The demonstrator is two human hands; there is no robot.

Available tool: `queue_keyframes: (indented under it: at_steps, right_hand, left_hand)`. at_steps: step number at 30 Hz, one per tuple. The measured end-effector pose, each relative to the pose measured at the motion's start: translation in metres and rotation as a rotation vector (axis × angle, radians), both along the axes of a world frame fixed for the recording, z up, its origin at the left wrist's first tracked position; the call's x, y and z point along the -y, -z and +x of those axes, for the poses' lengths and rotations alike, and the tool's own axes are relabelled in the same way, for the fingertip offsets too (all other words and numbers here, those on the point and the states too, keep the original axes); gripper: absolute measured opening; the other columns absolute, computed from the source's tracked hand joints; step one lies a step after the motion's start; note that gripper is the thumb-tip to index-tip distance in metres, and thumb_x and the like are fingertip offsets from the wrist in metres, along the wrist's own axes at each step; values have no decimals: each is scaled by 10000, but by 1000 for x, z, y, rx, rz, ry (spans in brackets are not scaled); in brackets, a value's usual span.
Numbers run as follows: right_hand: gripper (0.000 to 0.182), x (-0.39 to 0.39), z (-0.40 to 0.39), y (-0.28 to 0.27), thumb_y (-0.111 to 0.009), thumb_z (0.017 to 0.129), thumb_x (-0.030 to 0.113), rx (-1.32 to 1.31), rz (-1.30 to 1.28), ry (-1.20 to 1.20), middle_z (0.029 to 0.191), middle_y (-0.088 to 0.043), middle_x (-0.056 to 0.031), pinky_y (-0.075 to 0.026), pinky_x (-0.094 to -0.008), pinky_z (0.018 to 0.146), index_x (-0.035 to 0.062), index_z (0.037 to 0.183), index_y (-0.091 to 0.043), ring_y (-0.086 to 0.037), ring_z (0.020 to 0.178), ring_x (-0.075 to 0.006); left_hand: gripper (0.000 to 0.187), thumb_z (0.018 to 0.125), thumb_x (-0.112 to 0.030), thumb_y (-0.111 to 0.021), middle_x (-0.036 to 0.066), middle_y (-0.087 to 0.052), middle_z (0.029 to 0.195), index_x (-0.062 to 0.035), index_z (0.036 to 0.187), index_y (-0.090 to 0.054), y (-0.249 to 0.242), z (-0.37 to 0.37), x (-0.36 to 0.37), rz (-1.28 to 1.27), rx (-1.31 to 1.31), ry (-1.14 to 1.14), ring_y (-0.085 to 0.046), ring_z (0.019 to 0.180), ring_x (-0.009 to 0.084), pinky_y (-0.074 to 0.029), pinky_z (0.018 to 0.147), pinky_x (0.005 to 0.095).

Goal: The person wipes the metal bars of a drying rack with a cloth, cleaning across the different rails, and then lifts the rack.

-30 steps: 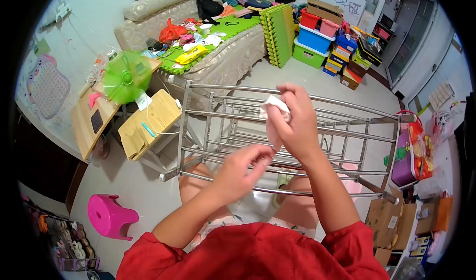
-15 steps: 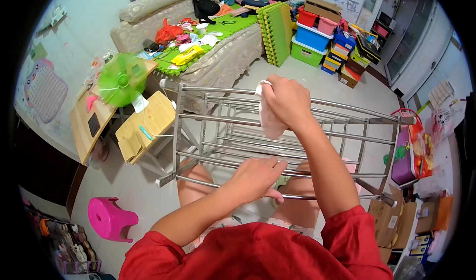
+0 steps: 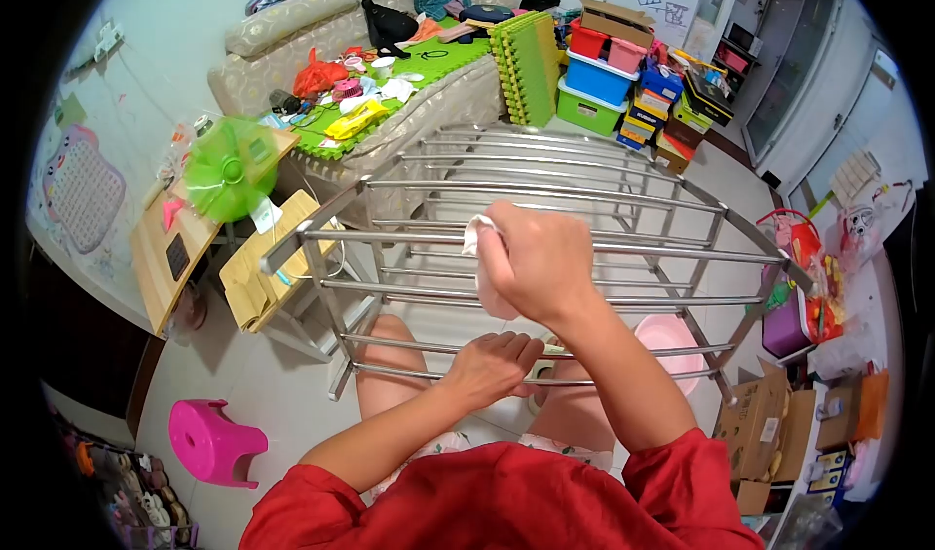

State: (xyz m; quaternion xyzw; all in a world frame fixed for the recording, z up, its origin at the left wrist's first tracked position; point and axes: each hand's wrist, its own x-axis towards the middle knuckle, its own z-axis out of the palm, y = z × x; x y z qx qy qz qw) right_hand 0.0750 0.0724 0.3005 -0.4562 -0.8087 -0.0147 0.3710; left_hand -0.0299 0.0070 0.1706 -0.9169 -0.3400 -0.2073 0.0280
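A metal rack (image 3: 662, 250) with several rows of tubular bars stands tilted in front of my legs. My right hand (image 3: 543, 263) is closed around a whitish cloth (image 3: 495, 295), which it presses against one of the upper bars. The cloth hangs below the fist, partly hidden by the fingers. Lower and to the left, my left hand (image 3: 490, 369) wraps over the bars on the near side of the rack. Its thumb and palm are mostly out of sight.
A pink basin (image 3: 672, 343) sits on the floor behind the rack's right part. On the left are a magenta stool (image 3: 209, 443), a small wooden table (image 3: 248, 282) and a green fan (image 3: 231, 170). Cardboard boxes (image 3: 755, 423) stand at right, storage bins (image 3: 599, 80) at the back.
The rack has tipped, so more of its far bars show higher up. My right hand with the cloth has shifted left and nearer; my left hand still grips the near side.
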Motion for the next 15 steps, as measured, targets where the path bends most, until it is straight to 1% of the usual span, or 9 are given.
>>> queue_keyframes:
  at_steps: [2,3,4,5,6,8,9,12,15]
  right_hand:
    - [174,10,2,3,-566,815,217,-23,31,-7,543,-583,-121,-432,-459,451,76,714,-579,-577,478,-341]
    - [177,15,3,4,-567,815,218,-59,34,-29,543,-583,-119,-429,-460,448,76,709,-574,-571,472,-339]
    - [180,20,4,5,-568,814,218,-98,36,-52,544,-583,-116,-426,-460,446,77,703,-569,-565,465,-337]
    - [174,27,3,5,-573,808,209,-92,13,-43,568,-596,-113,-427,-453,451,77,695,-555,-572,483,-329]
    - [174,32,1,11,-573,808,209,-95,13,-46,568,-596,-113,-427,-453,451,77,695,-555,-572,483,-329]
    - [109,41,-3,24,-576,795,173,-116,9,-108,593,-588,-114,-430,-414,468,87,754,-630,-570,500,-317]
    - [94,49,-7,26,-585,781,162,-96,-9,-112,614,-595,-107,-431,-412,466,89,731,-617,-564,503,-319]
    - [78,67,-16,40,-592,778,158,-104,-34,-175,613,-594,-92,-431,-405,473,96,734,-610,-567,514,-304]
    - [63,80,-17,42,-616,771,148,-97,-40,-190,639,-595,-77,-440,-395,509,90,781,-593,-568,539,-285]
  left_hand:
    - [580,542,-418,-768,6,-545,784,-83,947,-522,13,1,0,108,26,-16,-598,743,137,-481,603,263]
    - [518,576,-329,-772,-8,-543,782,-90,980,-553,17,1,0,113,47,-23,-587,723,116,-477,602,252]
    - [518,576,-329,-772,-8,-543,782,-90,980,-553,30,-1,2,113,46,-23,-587,723,116,-477,602,252]
    - [537,653,-327,-757,44,-579,919,-72,1080,-553,49,-6,5,135,57,-14,-595,858,174,-484,722,309]
    - [557,730,-324,-741,96,-615,1057,-53,1179,-553,54,-8,7,158,66,-6,-604,992,232,-491,841,365]
    - [552,738,-319,-735,101,-613,1064,-53,1184,-551,59,-6,7,165,55,-16,-601,998,236,-488,847,366]
    - [546,746,-314,-729,106,-611,1070,-52,1189,-548,58,-7,8,164,60,-19,-598,1005,239,-485,853,366]
    - [529,771,-300,-712,122,-605,1091,-50,1204,-541,58,-9,16,143,65,-32,-590,1024,251,-477,872,367]
    - [512,795,-285,-695,137,-600,1111,-48,1219,-534,63,-12,23,99,76,-31,-581,1043,262,-469,890,368]
